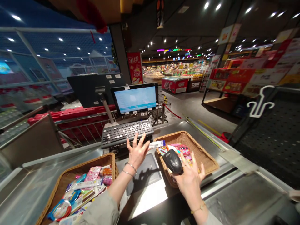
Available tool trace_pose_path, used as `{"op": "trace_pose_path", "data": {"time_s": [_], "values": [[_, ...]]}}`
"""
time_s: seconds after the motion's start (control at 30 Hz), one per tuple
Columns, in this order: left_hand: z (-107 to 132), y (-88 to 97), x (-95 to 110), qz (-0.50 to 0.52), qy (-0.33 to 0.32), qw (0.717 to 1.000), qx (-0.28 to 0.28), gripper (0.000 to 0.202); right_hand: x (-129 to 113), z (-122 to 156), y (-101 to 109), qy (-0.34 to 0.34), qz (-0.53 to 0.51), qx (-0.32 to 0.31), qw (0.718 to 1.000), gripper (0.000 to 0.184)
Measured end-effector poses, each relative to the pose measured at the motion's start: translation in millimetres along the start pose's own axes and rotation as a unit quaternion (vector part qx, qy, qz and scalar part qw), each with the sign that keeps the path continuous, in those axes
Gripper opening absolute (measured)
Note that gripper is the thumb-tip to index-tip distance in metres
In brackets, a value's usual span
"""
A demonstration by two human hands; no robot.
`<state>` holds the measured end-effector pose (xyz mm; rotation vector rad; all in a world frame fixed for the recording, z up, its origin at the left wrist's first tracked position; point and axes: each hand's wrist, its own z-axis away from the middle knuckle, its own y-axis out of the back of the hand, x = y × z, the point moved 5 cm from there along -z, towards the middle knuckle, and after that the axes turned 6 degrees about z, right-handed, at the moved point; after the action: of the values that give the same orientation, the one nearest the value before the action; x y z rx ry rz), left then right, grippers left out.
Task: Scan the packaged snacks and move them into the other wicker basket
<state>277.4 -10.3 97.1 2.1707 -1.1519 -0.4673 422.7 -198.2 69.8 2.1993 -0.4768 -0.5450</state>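
My left hand [138, 153] is over the near right part of a black keyboard [127, 132], fingers spread. A narrow white-and-blue packet [157, 144] sticks out to the right from beside its thumb, held there; the gripped end is hidden. My right hand [189, 178] holds a black handheld barcode scanner [172, 161], its head pointing up and left. Several of this hand's fingers stretch out beside the scanner. Below the scanner is the right wicker basket [206, 156], holding small colourful packages, among them a pink-red one [184, 150].
A left wicker basket [56, 187] is full of packaged goods. Behind the keyboard stands a lit monitor [136, 100], with a second dark screen [89, 90] beside it. A grey pad [145, 175] lies between the baskets on the metal counter. A white hook [260, 103] hangs at right.
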Motion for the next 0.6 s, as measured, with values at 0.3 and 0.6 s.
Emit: {"op": "trace_pose_path", "data": {"time_s": [0.3,0.6], "values": [[-15,-30.5,29,0.031,-0.057,0.998,-0.021,0.025,32,3,10,-0.055,0.019,0.008,0.998,0.028],[-29,-60.3,67,0.069,-0.117,0.99,-0.045,0.028,60,11,16,-0.106,0.031,0.019,0.994,0.028]]}}
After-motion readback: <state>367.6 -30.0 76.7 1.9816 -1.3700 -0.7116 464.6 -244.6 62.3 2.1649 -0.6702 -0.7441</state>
